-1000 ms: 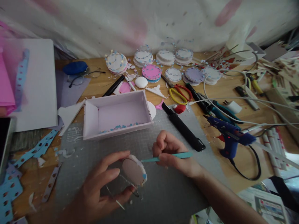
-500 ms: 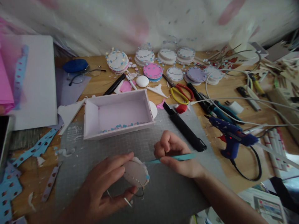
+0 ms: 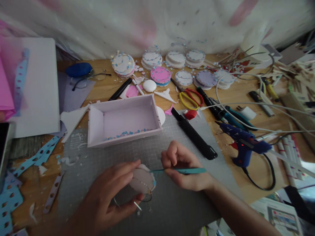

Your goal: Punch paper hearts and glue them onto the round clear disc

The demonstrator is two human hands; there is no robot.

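Observation:
My left hand (image 3: 112, 190) grips a small round white disc (image 3: 142, 180) by its edge, fingers on top and thumb below. The disc has a scalloped rim with light blue bits on its right side, and a thin wire-like loop hangs at its lower edge. A short white stick (image 3: 137, 206) shows by the thumb. Pinched in my right hand (image 3: 183, 167) are teal tweezers (image 3: 190, 170), their tip at the disc's upper right rim. Whether the tip holds a bit, I cannot make out. Behind both hands stands a pale lilac open box (image 3: 130, 116) with small blue and lilac bits inside.
A black utility knife (image 3: 194, 134) lies on the grey cutting mat (image 3: 187, 203). To the right rests a blue glue gun (image 3: 243, 144) with its cable. Several decorated discs (image 3: 160, 75) line the back, near red-and-yellow scissors (image 3: 190, 98). Punched blue strips (image 3: 39, 154) lie left.
The tweezers have shifted slightly left and turned more level, their tip now at the disc's rim. The disc has tilted a little in my left hand.

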